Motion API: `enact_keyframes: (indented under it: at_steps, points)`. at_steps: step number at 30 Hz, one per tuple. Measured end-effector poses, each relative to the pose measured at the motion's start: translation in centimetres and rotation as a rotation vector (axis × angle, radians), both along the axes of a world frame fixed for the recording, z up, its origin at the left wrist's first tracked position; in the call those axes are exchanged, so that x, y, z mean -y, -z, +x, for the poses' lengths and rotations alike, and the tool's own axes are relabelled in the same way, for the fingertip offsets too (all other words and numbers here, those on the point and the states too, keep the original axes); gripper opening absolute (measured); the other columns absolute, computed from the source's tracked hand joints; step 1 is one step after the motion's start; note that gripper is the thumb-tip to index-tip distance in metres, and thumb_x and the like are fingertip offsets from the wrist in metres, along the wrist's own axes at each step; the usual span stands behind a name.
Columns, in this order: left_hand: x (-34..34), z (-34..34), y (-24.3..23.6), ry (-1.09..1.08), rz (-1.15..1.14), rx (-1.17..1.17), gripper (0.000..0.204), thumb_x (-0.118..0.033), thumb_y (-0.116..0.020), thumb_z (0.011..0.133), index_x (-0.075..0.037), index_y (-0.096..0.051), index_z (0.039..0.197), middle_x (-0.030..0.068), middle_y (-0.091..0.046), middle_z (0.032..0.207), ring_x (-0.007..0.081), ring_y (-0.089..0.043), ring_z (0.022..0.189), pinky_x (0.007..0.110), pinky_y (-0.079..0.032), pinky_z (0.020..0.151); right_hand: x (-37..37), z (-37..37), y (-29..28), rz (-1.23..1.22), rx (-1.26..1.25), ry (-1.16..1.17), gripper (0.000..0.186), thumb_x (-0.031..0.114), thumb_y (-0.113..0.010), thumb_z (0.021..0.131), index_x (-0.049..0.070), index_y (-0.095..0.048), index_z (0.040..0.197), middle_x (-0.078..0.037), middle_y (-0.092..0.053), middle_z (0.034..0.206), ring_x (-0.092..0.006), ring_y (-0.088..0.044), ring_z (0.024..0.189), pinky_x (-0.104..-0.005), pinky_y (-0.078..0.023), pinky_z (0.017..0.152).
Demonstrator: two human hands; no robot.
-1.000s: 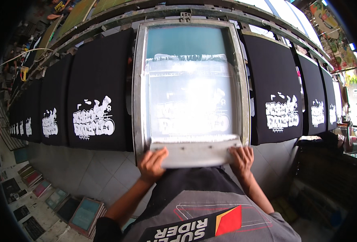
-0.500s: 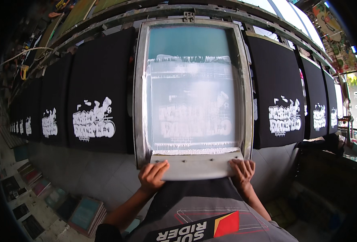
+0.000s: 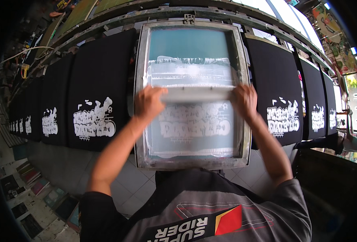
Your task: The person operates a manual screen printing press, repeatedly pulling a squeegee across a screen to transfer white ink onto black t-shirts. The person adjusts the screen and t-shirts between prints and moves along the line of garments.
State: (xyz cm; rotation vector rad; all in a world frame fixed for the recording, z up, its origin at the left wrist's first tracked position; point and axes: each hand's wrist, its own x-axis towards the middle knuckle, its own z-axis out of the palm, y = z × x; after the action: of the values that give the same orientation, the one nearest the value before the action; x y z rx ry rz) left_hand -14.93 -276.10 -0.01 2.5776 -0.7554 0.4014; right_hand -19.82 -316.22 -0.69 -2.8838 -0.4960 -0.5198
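Observation:
Both ends of a pale, wide squeegee (image 3: 198,94) are gripped, the left by my left hand (image 3: 150,103) and the right by my right hand (image 3: 245,101). It lies across the middle of a screen-printing frame (image 3: 140,139), slightly blurred by motion. Above the squeegee, white ink (image 3: 186,71) streaks the teal mesh (image 3: 190,42). Below it a white lettered design shows faintly through the mesh, and a thin line of ink (image 3: 190,153) runs near the frame's near edge. Whatever lies beneath the frame is mostly hidden.
Black fabric panels with white prints line both sides, the nearest being a left panel (image 3: 99,68) and a right panel (image 3: 273,66). A metal rail (image 3: 118,18) runs behind them. Flat frames (image 3: 31,176) lie on the floor at lower left. Another person's hand (image 3: 55,14) shows at upper left.
My hands have moved the squeegee away from me, from the frame's near edge to about its middle. The frame's near bar and more of my forearms now show.

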Motion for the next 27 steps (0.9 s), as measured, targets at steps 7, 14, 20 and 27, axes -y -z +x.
enact_keyframes:
  at_steps: [7, 14, 20, 27]
  points:
    - [-0.9, -0.5, -9.5, -0.003, 0.135, -0.466, 0.049, -0.05, -0.096, 0.074, -0.008, -0.082, 0.092, 0.015, -0.074, 0.075, 0.0339, -0.075, 0.073, 0.045, -0.058, 0.068, -1.2, -2.3, -8.4, -0.006, -0.297, -0.048, 0.037, 0.031, -0.097, 0.072, 0.011, -0.073, 0.093, -0.008, -0.073, 0.082, -0.0287, -0.069, 0.079, -0.0451, -0.048, 0.09]
    - [-4.0, -23.7, -5.9, 0.051, -0.087, -0.237, 0.04, -0.004, -0.075, 0.067, -0.006, -0.084, 0.106, 0.0039, -0.082, 0.11, 0.0248, -0.07, 0.088, 0.037, -0.059, 0.074, -5.2, -25.3, -6.1, 0.035, -0.204, 0.013, 0.028, 0.015, -0.07, 0.082, 0.013, -0.076, 0.109, -0.002, -0.071, 0.104, -0.0216, -0.068, 0.095, -0.0455, -0.046, 0.097]
    - [-3.4, -25.6, -2.4, 0.028, -0.087, -0.097, 0.029, -0.022, -0.071, 0.084, -0.007, -0.084, 0.104, 0.0016, -0.082, 0.112, 0.0184, -0.073, 0.092, 0.034, -0.056, 0.08, -5.4, -28.2, -2.1, 0.005, -0.124, 0.093, 0.033, 0.015, -0.066, 0.086, 0.013, -0.078, 0.117, -0.002, -0.075, 0.113, -0.0212, -0.07, 0.094, -0.0433, -0.048, 0.093]
    - [-2.6, -17.7, 0.2, 0.025, -0.021, -0.007, 0.041, 0.001, -0.074, 0.07, -0.009, -0.083, 0.108, 0.0007, -0.081, 0.121, 0.0211, -0.073, 0.091, 0.034, -0.056, 0.081, -3.9, -19.0, 1.5, 0.109, 0.053, 0.023, 0.035, 0.014, -0.08, 0.079, 0.008, -0.078, 0.114, -0.01, -0.077, 0.111, -0.0281, -0.07, 0.089, -0.044, -0.05, 0.08]
